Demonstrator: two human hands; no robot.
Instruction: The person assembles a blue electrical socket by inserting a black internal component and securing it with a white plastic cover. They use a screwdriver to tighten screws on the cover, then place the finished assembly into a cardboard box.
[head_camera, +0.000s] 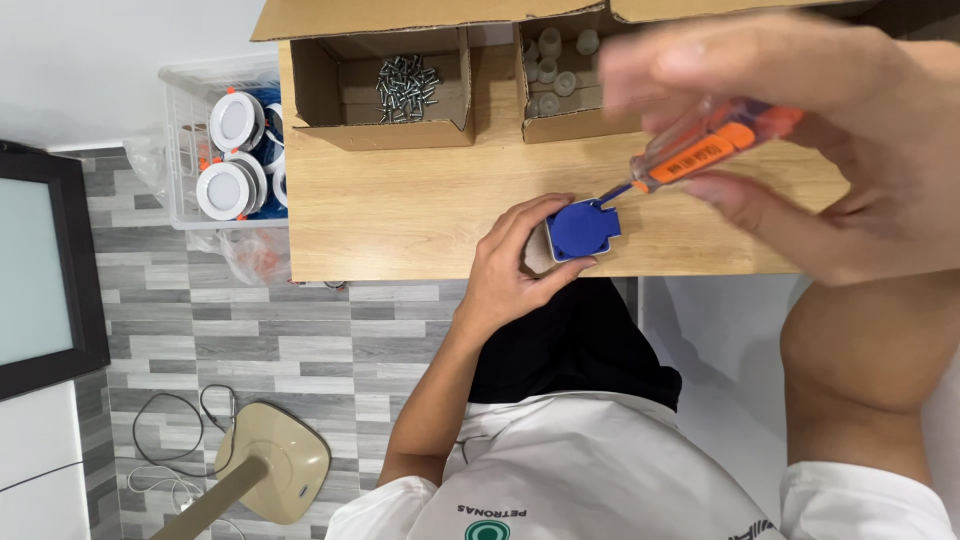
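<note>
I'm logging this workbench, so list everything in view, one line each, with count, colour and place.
blue socket part: one, blue with a pale base, at the table's near edge
screwdriver: one, clear and orange handle, tip at the blue socket part
wooden table: one, light wood, centre
box of screws: one, brown cardboard, silver screws inside, back of the table
box of white pieces: one, brown cardboard, beside the first box
plastic crate: one, clear, round white lamps inside, beside the table
fan base: one, beige, on the grey tiled floor
left hand: holds the blue socket part
right hand: blurred, holds the screwdriver
</note>
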